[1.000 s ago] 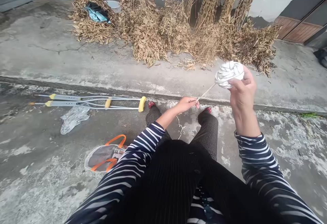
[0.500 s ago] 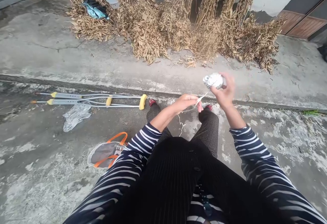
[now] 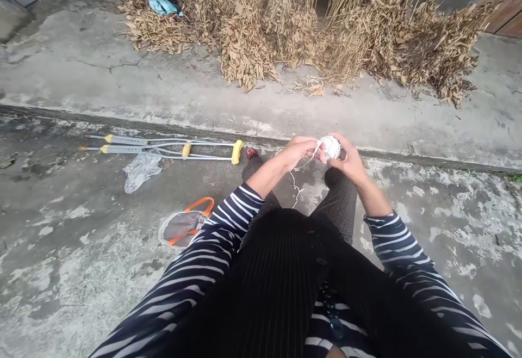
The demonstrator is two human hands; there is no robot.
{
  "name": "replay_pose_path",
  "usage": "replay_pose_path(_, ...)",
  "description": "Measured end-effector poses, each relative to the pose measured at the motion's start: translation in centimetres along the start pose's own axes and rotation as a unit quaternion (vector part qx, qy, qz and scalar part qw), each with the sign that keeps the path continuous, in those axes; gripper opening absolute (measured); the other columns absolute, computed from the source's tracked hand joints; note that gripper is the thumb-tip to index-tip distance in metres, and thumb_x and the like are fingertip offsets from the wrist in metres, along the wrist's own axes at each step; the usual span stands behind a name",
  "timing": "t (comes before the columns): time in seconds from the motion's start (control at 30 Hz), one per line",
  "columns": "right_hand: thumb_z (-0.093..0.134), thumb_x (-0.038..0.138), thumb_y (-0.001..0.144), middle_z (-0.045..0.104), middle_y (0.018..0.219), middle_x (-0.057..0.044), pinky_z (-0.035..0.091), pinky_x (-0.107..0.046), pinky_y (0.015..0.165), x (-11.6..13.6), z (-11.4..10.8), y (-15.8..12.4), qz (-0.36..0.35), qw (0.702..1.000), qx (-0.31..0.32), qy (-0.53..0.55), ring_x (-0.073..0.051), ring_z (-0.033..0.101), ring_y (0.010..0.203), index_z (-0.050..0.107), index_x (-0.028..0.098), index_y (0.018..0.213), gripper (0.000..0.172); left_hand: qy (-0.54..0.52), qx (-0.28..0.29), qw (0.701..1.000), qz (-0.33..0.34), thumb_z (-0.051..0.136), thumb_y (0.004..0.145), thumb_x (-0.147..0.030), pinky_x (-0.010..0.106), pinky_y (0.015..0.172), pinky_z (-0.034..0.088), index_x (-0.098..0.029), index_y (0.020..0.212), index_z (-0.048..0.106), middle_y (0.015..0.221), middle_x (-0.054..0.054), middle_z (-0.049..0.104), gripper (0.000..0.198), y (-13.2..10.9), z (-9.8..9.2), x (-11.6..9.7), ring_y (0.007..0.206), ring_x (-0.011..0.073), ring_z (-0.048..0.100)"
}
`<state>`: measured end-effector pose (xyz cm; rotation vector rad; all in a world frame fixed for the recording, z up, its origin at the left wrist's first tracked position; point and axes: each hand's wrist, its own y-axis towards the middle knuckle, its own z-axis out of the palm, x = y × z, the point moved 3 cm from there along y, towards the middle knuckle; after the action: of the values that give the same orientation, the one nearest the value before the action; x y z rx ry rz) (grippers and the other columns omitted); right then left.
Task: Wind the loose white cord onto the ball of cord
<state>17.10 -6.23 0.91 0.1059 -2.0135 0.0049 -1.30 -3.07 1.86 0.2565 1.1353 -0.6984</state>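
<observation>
Lying at the hands' 9 o'clock: crutches (image 3: 163,149). Left hand (image 3: 299,151) pinched shut on white strand (image 3: 295,184). At its 3 o'clock, twine ball (image 3: 330,147), touching. Right hand (image 3: 351,163) curled closed around ball.

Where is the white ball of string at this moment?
In the head view, the ball of string is just right of centre, in the right hand, with the left hand pinching its strand close beside it.
</observation>
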Motion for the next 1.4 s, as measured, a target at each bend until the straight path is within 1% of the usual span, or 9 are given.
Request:
replay_pose_path(0.37,0.074,0.025,0.066,0.068,0.129,-0.011,0.051,-0.053,0.106,0.4,-0.7,-0.2,-0.053,0.976,-0.039,-0.210,-0.036,0.057,0.123,0.069,0.021,0.129,0.064,0.183,0.031,0.981,-0.061,0.052,0.085,-0.017,0.026,0.074,0.050,-0.013,0.069,0.068,0.063,0.006,0.073,0.022,-0.4,-0.4,-2.0,0.068,0.0139,0.069)
replay_pose_path(0.6,0.070,0.023,0.077,0.062,0.139,-0.012,0.051,-0.062,0.106,2.9,-3.1,-1.0,-0.143,0.928,-0.085,-0.335,-0.041,0.048,0.133,0.063,0.025,0.134,0.058,0.220,0.074,0.966,-0.114,0.055,0.081,-0.021,0.027,0.069,0.047,-0.016,0.063,0.068,0.059,0.005,0.071,0.023,0.2,-1.5,1.6,0.064,0.0158,0.069)
replay_pose_path(0.73,0.067,0.025,0.083,0.059,0.142,-0.013,0.059,-0.050,0.084,4.2,-4.8,-0.4,-0.155,0.905,-0.096,-0.384,-0.042,0.043,0.134,0.063,0.025,0.136,0.053,0.196,0.074,0.971,-0.115,0.058,0.087,-0.026,0.027,0.070,0.045,-0.016,0.066,0.069,0.060,0.004,0.070,0.026,-0.3,-1.7,3.4,0.066,0.0142,0.069)
replay_pose_path(0.87,0.066,0.024,0.085,0.061,0.140,-0.014,0.056,-0.044,0.075,3.8,-7.4,0.2,-0.136,0.878,-0.116,-0.443,-0.041,0.044,0.133,0.065,0.023,0.138,0.053,0.173,0.112,0.974,-0.094,0.069,0.087,-0.039,0.030,0.081,0.049,-0.015,0.072,0.072,0.066,0.004,0.072,0.028,-1.2,-3.9,2.9,0.075,0.0150,0.072)
replay_pose_path(0.97,0.070,0.022,0.080,0.064,0.138,-0.014,0.057,-0.048,0.079,1.7,-8.7,-0.2,-0.102,0.881,-0.074,-0.455,-0.042,0.047,0.132,0.067,0.021,0.136,0.056,0.204,0.106,0.971,-0.065,0.074,0.086,-0.042,0.034,0.095,0.050,-0.014,0.071,0.075,0.076,0.007,0.076,0.032,-1.5,-7.2,0.9,0.084,0.0164,0.073)
replay_pose_path(1.1,0.077,0.024,0.069,0.071,0.127,-0.013,0.060,-0.052,0.085,-1.2,-9.0,-2.3,-0.048,0.913,0.037,-0.403,-0.041,0.059,0.125,0.073,0.021,0.128,0.059,0.277,0.021,0.960,-0.031,0.076,0.084,-0.034,0.034,0.101,0.047,-0.013,0.075,0.080,0.084,0.009,0.079,0.024,-0.4,-11.3,-3.1,0.089,0.0179,0.072)
replay_pose_path(1.23,0.078,0.028,0.064,0.077,0.108,-0.006,0.061,-0.043,0.080,-0.7,-8.4,-4.5,0.035,0.949,0.198,-0.241,-0.030,0.072,0.095,0.080,0.025,0.115,0.051,0.349,-0.045,0.936,-0.008,0.079,0.079,-0.021,0.033,0.097,0.045,-0.009,0.078,0.081,0.078,0.007,0.076,0.012,2.7,-12.7,-5.5,0.084,0.0164,0.068)
replay_pose_path(1.33,0.079,0.027,0.062,0.077,0.095,-0.003,0.057,-0.034,0.063,2.0,-8.0,-6.0,0.118,0.952,0.276,-0.052,-0.023,0.070,0.075,0.080,0.028,0.112,0.049,0.376,-0.053,0.925,0.015,0.081,0.077,-0.019,0.031,0.092,0.044,-0.009,0.080,0.081,0.073,0.003,0.072,0.011,5.3,-11.9,-4.5,0.078,0.0150,0.062)
replay_pose_path(1.4,0.087,0.027,0.057,0.077,0.097,-0.004,0.056,-0.034,0.061,4.2,-8.3,-6.7,0.149,0.955,0.241,0.081,-0.025,0.071,0.076,0.079,0.029,0.111,0.055,0.391,-0.034,0.920,0.016,0.080,0.076,-0.019,0.030,0.087,0.043,-0.009,0.079,0.080,0.070,0.001,0.069,0.010,6.5,-10.9,-2.2,0.074,0.0140,0.058)
